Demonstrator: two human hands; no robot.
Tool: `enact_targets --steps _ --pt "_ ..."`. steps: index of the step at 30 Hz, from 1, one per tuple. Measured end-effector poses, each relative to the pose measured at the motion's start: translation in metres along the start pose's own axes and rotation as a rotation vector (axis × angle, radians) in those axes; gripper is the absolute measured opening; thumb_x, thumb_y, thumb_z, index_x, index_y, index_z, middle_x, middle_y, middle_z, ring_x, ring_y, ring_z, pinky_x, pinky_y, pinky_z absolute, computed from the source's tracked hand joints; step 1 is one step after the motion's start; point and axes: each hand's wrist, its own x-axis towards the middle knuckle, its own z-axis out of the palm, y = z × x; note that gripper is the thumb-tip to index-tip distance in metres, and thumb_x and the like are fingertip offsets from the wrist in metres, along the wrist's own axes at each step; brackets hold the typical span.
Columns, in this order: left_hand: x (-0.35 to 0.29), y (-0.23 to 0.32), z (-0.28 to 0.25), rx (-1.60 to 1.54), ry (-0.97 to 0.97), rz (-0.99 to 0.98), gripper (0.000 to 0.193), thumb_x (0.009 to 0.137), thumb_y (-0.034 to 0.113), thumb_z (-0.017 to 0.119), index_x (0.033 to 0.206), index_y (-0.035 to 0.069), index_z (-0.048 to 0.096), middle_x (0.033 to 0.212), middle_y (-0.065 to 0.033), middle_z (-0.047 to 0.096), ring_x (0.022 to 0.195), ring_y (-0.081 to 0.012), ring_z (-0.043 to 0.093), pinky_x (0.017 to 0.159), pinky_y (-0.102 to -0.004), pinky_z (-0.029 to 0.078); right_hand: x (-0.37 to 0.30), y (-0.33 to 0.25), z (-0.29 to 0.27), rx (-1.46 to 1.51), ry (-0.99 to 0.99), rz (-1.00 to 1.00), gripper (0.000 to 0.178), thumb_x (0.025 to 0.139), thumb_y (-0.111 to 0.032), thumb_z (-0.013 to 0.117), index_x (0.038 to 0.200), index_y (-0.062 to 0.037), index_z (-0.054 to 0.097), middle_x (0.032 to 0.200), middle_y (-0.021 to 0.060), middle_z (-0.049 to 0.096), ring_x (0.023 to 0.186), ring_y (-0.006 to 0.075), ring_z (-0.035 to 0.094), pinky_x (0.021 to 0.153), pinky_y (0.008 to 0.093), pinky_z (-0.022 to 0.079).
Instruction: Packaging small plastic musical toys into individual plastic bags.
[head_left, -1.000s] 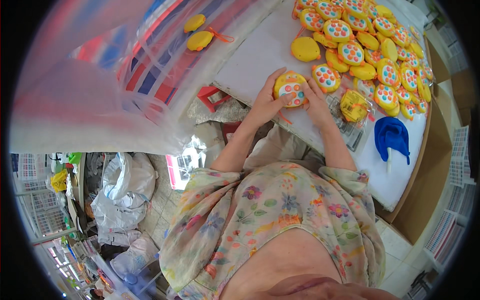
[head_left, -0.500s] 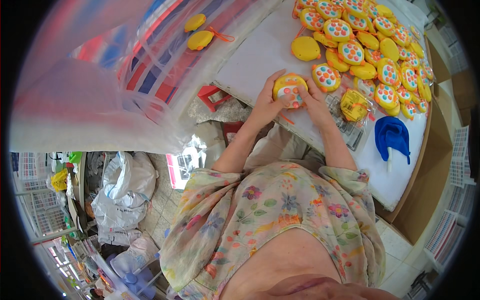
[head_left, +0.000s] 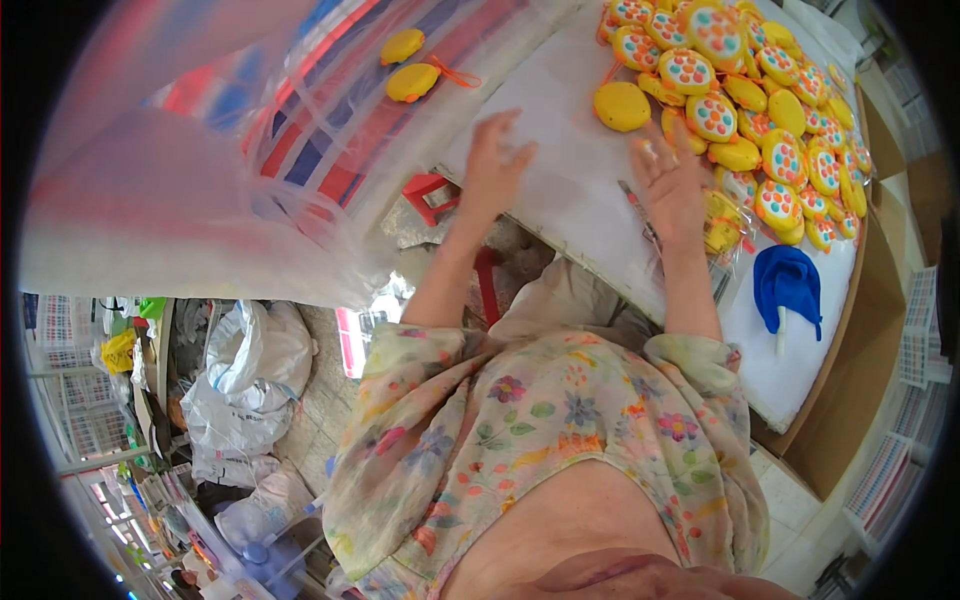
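My left hand is over the near left part of the white table, blurred, with its fingers apart and nothing in them. Close to the pile's near edge, my right hand is raised with fingers spread, also empty. It partly covers toys behind it. The pile holds many yellow oval pop-button toys with orange trim and coloured bubbles. One blurred toy shows larger than its neighbours over the far part of the pile. A plain yellow toy back lies at the pile's left edge.
Beside my right wrist lies a clear bag with a yellow item. A blue cloth cap-like piece rests near the table's right edge. Two yellow toys lie on striped plastic sheeting. A red stool stands below the table edge; cardboard borders the right.
The toy held between both hands has left them. My hands have parted, the left moving left and the right toward the pile. A blurred toy now appears over the far pile.
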Motion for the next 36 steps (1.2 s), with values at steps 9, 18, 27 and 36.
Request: enact_targets --steps 9,18,27,36 --pt "0.1 -0.115 -0.128 0.898 0.4 0.209 0.051 0.08 0.02 0.065 0.127 0.006 0.049 0.125 -0.0203 0.052 0.113 -0.0361 0.051 0.097 -0.0424 0.041 -0.014 0.023 -0.001 -0.348 -0.323 0.485 0.043 0.096 -0.018 0.05 0.135 -0.003 0.041 0.117 0.0147 0.059 0.103 0.0231 0.061 0.09 0.0338 0.049" --pt "0.033 -0.044 -0.001 -0.525 0.083 -0.311 0.035 0.097 0.031 0.049 0.117 0.002 0.051 0.109 -0.0104 0.061 0.096 -0.0202 0.062 0.078 -0.0343 0.054 -0.024 0.024 -0.002 -0.65 -0.339 0.47 0.045 0.096 -0.018 0.049 0.138 -0.0055 0.038 0.131 0.0127 0.05 0.114 0.0197 0.054 0.093 0.0342 0.046" --pt "-0.041 0.023 0.017 -0.722 -0.287 -0.47 0.063 0.087 0.016 0.064 0.139 0.009 0.028 0.123 -0.0127 0.052 0.104 -0.022 0.059 0.075 -0.0364 0.058 -0.017 0.031 -0.011 -0.673 -0.08 0.423 0.044 0.098 -0.026 0.048 0.136 -0.0054 0.041 0.114 0.0059 0.057 0.095 0.0144 0.06 0.069 0.0294 0.054" --pt "-0.044 0.035 0.025 -0.771 -0.221 -0.498 0.067 0.083 0.009 0.067 0.138 0.006 0.029 0.126 -0.0122 0.048 0.105 -0.021 0.059 0.071 -0.0341 0.059 -0.023 0.022 0.003 -0.651 -0.155 0.55 0.046 0.096 -0.023 0.051 0.137 -0.0072 0.039 0.116 0.0052 0.057 0.089 0.0124 0.061 0.067 0.0279 0.054"
